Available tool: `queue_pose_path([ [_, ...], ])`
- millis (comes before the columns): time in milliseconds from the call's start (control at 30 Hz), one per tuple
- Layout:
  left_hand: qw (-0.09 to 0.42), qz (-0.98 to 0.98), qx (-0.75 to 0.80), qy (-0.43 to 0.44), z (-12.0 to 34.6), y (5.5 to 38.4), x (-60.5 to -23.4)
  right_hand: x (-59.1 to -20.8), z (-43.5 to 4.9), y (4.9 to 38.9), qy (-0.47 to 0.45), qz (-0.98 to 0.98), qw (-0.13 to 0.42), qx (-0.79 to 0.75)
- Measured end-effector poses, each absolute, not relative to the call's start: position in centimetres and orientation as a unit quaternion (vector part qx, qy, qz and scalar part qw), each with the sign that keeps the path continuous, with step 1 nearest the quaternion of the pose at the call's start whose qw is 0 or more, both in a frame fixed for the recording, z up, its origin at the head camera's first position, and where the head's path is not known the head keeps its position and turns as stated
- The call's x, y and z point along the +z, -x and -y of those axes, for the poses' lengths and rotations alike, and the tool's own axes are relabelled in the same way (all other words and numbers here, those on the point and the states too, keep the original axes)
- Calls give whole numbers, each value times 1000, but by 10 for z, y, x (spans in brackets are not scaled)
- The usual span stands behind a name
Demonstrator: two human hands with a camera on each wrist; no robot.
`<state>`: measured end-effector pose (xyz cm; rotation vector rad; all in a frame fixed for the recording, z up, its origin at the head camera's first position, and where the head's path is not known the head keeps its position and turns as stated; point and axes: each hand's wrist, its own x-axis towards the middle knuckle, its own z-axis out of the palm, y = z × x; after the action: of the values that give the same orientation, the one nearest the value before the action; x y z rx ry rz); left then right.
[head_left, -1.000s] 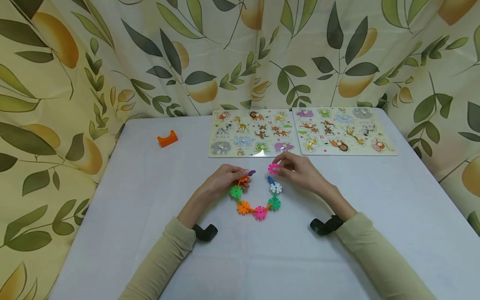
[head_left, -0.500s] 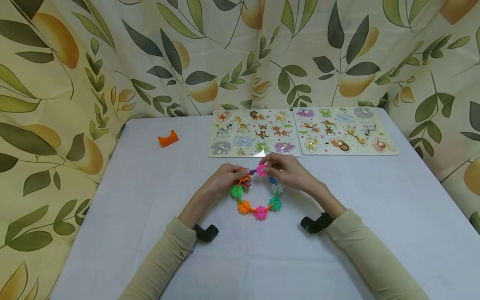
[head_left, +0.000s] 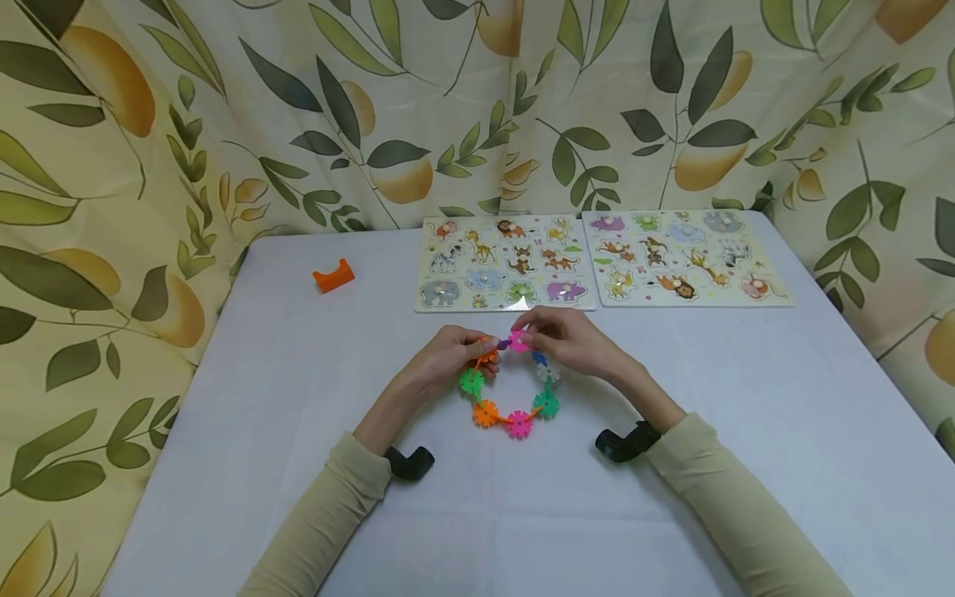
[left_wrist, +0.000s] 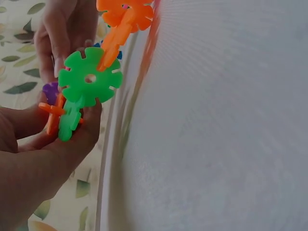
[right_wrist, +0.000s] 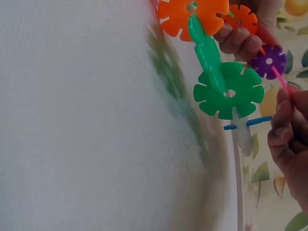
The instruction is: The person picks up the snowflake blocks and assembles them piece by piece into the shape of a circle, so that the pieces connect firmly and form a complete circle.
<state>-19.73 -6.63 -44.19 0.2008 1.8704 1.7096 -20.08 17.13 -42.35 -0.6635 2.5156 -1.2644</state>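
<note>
A chain of notched plastic snowflake discs in several colours hangs as a ring between my hands. My left hand (head_left: 448,356) pinches an orange disc (left_wrist: 52,109) at the chain's upper left. A purple disc (right_wrist: 263,66) slots into it and points right. My right hand (head_left: 574,342) pinches a pink disc (head_left: 516,340) whose edge meets the purple disc; how deep they interlock I cannot tell. Below the right fingers are a blue disc (right_wrist: 260,121) and a white disc (right_wrist: 244,137), joined to a dark green disc (right_wrist: 211,98). A light green disc (left_wrist: 77,70) hangs below the left hand.
Two animal peg puzzle boards, the left one (head_left: 455,259) and the right one (head_left: 716,294), lie side by side at the table's back edge. An orange curved block (head_left: 334,277) lies at the back left. A leaf-patterned curtain (head_left: 477,108) hangs behind the white table (head_left: 224,464).
My right hand has moved left with the pink disc, from apart from the purple disc to against it. The left hand has stayed in place, still pinching the orange disc.
</note>
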Motion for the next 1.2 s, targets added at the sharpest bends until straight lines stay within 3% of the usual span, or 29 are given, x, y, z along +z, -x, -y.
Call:
queue_pose_path([
  [233, 297, -720, 623, -81, 68, 197, -438, -423, -163, 201, 219, -863, 128, -437],
  [533, 318, -713, 617, -95, 82, 202, -439, -418, -178, 194, 174, -911, 66, -367],
  [833, 302, -740, 593, -96, 94, 203, -438, -423, -189, 188, 241, -903, 172, -310],
  [1200, 279, -762, 575, -104, 88, 200, -438, -430, -179, 189, 269, -900, 101, -328],
])
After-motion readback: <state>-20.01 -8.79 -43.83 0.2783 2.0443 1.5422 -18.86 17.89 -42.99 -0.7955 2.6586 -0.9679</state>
